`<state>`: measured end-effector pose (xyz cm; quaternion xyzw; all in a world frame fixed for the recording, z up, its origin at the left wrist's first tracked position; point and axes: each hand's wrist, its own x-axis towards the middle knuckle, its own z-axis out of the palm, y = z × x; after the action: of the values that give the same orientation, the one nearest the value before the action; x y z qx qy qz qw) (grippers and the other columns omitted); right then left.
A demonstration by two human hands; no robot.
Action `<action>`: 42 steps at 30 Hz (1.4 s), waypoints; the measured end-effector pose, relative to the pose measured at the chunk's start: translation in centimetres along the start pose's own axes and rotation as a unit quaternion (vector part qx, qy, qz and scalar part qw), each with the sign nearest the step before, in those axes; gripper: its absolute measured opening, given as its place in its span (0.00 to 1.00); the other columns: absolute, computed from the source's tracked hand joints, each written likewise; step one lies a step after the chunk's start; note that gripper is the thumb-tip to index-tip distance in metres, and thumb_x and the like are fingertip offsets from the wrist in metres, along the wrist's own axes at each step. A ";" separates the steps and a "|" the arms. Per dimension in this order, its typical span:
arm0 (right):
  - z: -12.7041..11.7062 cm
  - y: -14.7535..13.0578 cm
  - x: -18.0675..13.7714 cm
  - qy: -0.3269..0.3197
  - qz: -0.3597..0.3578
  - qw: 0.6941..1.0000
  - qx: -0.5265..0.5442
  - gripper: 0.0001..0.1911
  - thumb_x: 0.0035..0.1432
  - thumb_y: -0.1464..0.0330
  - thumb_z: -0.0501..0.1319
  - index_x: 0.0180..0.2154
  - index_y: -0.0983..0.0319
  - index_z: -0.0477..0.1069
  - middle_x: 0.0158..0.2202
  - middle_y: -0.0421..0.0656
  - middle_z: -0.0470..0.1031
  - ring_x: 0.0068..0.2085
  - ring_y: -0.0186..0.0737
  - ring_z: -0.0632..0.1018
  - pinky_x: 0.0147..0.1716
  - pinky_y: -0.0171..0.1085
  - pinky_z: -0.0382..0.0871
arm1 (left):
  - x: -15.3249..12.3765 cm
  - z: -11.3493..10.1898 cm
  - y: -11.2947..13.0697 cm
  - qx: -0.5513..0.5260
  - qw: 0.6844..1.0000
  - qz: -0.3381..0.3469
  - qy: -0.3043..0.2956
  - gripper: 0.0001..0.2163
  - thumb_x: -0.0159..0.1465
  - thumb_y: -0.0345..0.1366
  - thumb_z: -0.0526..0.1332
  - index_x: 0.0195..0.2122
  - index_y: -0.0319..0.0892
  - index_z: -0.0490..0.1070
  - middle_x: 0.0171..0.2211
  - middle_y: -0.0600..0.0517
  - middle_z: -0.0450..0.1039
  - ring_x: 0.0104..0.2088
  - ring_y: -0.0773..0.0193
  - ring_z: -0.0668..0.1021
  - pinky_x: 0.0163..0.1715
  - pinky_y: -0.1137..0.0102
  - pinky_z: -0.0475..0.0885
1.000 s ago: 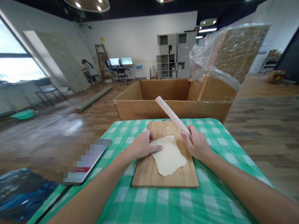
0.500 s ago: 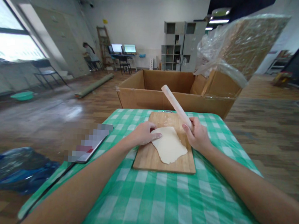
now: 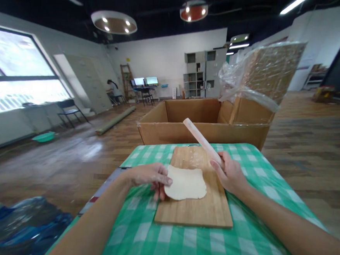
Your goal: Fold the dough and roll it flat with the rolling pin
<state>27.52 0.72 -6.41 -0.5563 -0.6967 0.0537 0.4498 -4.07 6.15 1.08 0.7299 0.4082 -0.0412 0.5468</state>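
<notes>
A flat, pale sheet of dough (image 3: 186,184) lies on a wooden cutting board (image 3: 194,214). My left hand (image 3: 155,177) pinches the dough's left edge, thumb on top and fingers underneath, just off the board's left side. In my right hand (image 3: 231,172) is a whitish rolling pin (image 3: 202,140), gripped at its near end. The pin slants up and to the left, raised above the far part of the board and apart from the dough. A dusting of flour (image 3: 196,157) shows on the board beyond the dough.
A green-and-white checked tablecloth (image 3: 167,244) covers the table. Beyond its far edge stands a large open cardboard box (image 3: 172,133), with a plastic-wrapped carton (image 3: 269,72) at its right. A large plastic bottle (image 3: 23,222) lies at lower left. A person (image 3: 114,90) sits far back.
The dough has turned on the board, its long side now running crosswise. My left hand has shifted down and left with its edge. The rolling pin stays raised in my right hand; the camera has tilted up.
</notes>
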 end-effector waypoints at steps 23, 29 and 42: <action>-0.1 -0.1 -0.2 0.002 0.005 1.000 -0.019 0.18 0.68 0.54 0.55 0.46 0.61 0.68 0.33 0.44 0.77 0.32 0.46 0.77 0.32 0.39 0.66 | 3.0 7.1 2.0 0.378 0.844 0.005 0.380 0.24 0.60 0.62 0.61 0.40 0.45 0.72 0.37 0.46 0.79 0.37 0.50 0.80 0.31 0.64 0.67; -0.3 -0.1 -0.3 -0.003 0.001 1.000 -0.030 0.18 0.68 0.53 0.54 0.46 0.61 0.67 0.31 0.43 0.76 0.30 0.45 0.76 0.31 0.39 0.65 | 3.3 7.1 2.0 0.372 0.827 0.009 0.422 0.20 0.61 0.58 0.63 0.39 0.46 0.71 0.32 0.47 0.78 0.34 0.50 0.80 0.30 0.64 0.64; -2.4 -3.4 -1.5 -0.259 -0.159 0.931 -0.204 0.18 0.72 0.55 0.51 0.47 0.61 0.69 0.36 0.46 0.80 0.32 0.45 0.79 0.29 0.38 0.56 | 1.4 2.3 0.8 0.342 0.747 0.259 0.508 0.13 0.73 0.40 0.48 0.42 0.43 0.70 0.42 0.45 0.74 0.45 0.54 0.75 0.47 0.61 0.70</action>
<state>26.66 -2.83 -3.90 -0.4850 -0.8640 -0.0199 0.1335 -1.71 4.92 0.10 0.8588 0.3794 0.3423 -0.0379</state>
